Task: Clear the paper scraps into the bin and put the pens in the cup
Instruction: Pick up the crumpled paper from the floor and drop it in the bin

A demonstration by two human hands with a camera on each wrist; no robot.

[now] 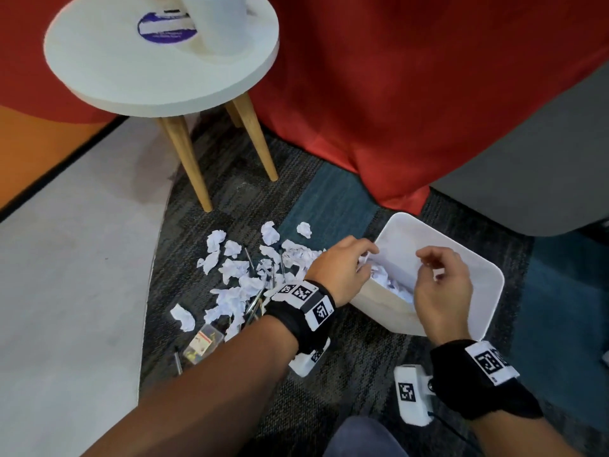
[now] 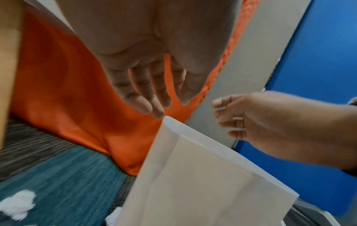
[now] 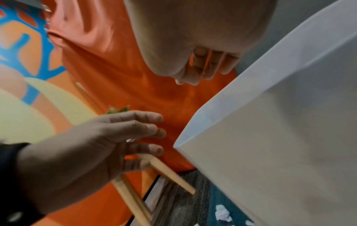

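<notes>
Crumpled paper scraps [image 1: 245,275] scattered over the dark carpet [image 1: 227,199], most in a loose pile just left of the white bin [image 1: 487,291]; more scraps [image 1: 390,282] already lying inside it. Among the pile, several pens [image 1: 255,301], thin and partly buried under paper, one more [image 1: 178,359] apart at the lower left beside a small clear plastic box [image 1: 202,343].

Bin standing on the carpet, tilted toward the camera with its open mouth up. Above its left rim, left hand [image 1: 342,267], fingers [image 2: 152,97] stretched out and loosely spread, holding nothing visible; fingertips close to the rim corner in the left wrist view, contact not clear. Above the mouth, right hand [image 1: 441,285], fingers [image 3: 204,68] bent inward in a relaxed curl, gripping nothing that can be made out. Both wrists wrapped in black bands carrying white square-patterned tags.

Farther back, round white side table [image 1: 108,61] on wooden legs, with a white cup [image 1: 217,24] standing on its top next to a purple round sticker [image 1: 166,28]. Behind table and bin, red cloth [image 1: 395,94] hanging down to the carpet. Pale smooth floor [image 1: 66,275] to the left of the carpet.
</notes>
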